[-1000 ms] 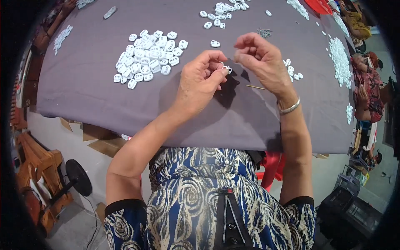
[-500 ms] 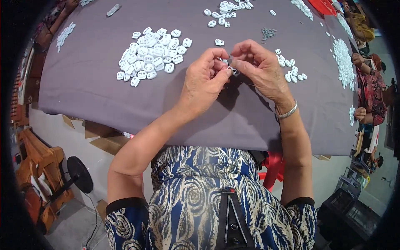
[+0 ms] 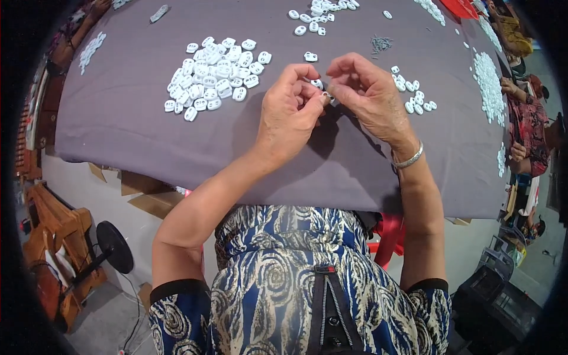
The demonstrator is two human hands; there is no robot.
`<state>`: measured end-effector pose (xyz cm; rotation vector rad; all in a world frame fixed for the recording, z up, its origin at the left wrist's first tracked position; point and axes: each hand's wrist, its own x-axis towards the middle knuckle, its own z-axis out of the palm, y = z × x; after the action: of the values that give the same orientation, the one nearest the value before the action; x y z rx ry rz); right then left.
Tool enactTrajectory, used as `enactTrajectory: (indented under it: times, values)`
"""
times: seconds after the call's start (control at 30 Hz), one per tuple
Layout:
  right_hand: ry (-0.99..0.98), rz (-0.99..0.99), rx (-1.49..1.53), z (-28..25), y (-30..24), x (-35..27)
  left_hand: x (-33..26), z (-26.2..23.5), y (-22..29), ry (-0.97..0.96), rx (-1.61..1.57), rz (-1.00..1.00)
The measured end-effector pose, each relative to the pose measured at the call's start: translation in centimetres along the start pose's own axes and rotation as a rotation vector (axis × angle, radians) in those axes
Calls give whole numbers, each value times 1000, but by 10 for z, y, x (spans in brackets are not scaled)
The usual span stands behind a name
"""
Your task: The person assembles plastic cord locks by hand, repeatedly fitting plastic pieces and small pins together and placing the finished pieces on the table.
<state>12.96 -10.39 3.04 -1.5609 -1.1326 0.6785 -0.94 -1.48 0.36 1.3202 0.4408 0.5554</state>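
Observation:
Above the grey cloth my two hands meet near the table's middle. My left hand (image 3: 294, 109) is closed, pinching a small white plastic cord-lock piece (image 3: 325, 94) between thumb and forefinger. Another white piece (image 3: 317, 84) shows by its curled fingers. Close on the right, my right hand (image 3: 370, 92) has thumb and forefinger bent together at that piece; whatever sits between their tips is too small to make out. Just beyond the hands lies a single white cord lock (image 3: 310, 57). A large heap of white two-holed cord locks (image 3: 216, 74) spreads to the left.
Small grey springs (image 3: 381, 44) lie in a pile at the far right of my hands. Loose white oval pieces (image 3: 414, 97) sit beside my right wrist, more white pieces (image 3: 319, 15) at the far side. Other people sit along the right edge near a long white heap (image 3: 489, 89).
My right thumb and forefinger have shifted slightly up from the piece in my left hand. The left hand keeps its pinch, and a second white piece shows more clearly by its fingers.

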Motion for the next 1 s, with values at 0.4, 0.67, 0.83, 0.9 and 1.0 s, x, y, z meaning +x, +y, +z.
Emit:
enactTrajectory:
  times: [0.4, 0.67, 0.83, 0.9, 1.0]
  values:
    - [-72, 48, -35, -3, 3, -1, 2, 0, -2, 27, 66, 7]
    - [103, 147, 104, -20, 4, 4, 3, -2, 1, 34, 21, 7]
    - [164, 53, -180, -21, 13, 2, 9, -13, 3, 103, 57, 26]
    - [172, -79, -374, -15, 13, 1, 12, -20, 5, 102, 64, 10]
    - [129, -173, -479, -5, 8, 2, 16, -28, 8, 191, 147, 36]
